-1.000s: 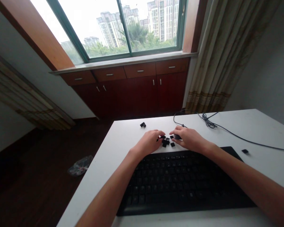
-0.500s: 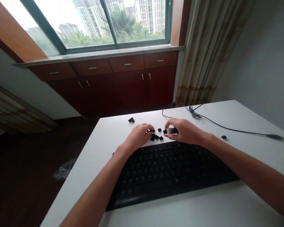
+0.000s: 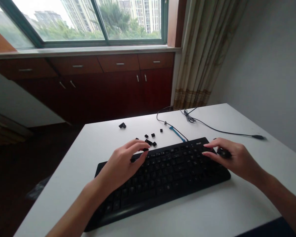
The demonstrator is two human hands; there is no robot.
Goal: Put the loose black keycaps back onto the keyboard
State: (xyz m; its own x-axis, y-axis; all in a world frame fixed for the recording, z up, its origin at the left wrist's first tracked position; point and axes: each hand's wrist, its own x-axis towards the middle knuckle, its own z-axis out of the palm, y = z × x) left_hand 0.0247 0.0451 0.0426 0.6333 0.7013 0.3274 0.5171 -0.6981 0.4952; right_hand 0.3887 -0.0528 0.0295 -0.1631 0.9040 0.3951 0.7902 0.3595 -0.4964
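- From my end, the left hand (image 3: pixel 120 164) looks relaxed, fingers curled and holding nothing I can see, resting at the keyboard (image 3: pixel 162 184)'s top edge.
- Just past those fingertips sit the loose keycaps (image 3: pixel 148 142).
- The right hand (image 3: pixel 236 158), over the keyboard's right end, pinches a black piece (image 3: pixel 224 153) (probably a keycap, hard to tell from here).
- Looks like refitting caps to me, so the next move calls for seating that piece.
- Beyond the hands: a blue strip (image 3: pixel 179 134) and a cable (image 3: pixel 224 131).
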